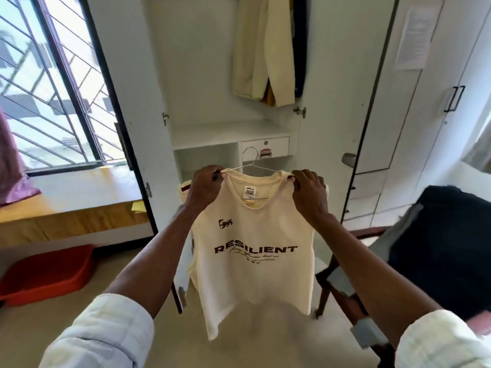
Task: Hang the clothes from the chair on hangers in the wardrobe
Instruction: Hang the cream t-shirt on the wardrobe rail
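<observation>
1. Head view, nearest: two forearms in rolled pale sleeves reach forward. The left hand (206, 185) pinches one shoulder of a cream sleeveless cotton shirt printed "RESILIENT" (252, 251); the right hand (308, 189) pinches the other, probably seating the straps.
2. A thin silver wire hanger (251, 162) sits inside the neck, its hook free above. The shirt hangs in mid-air before the wardrobe, not yet on a rail.
3. At right, a dark wooden chair (342, 290) carries a dark bundle (446, 235), its garments indistinguishable.
4. Beyond, the open white wardrobe (228, 128) holds cream hanging clothes (263, 49); its rail is cut off above.
</observation>
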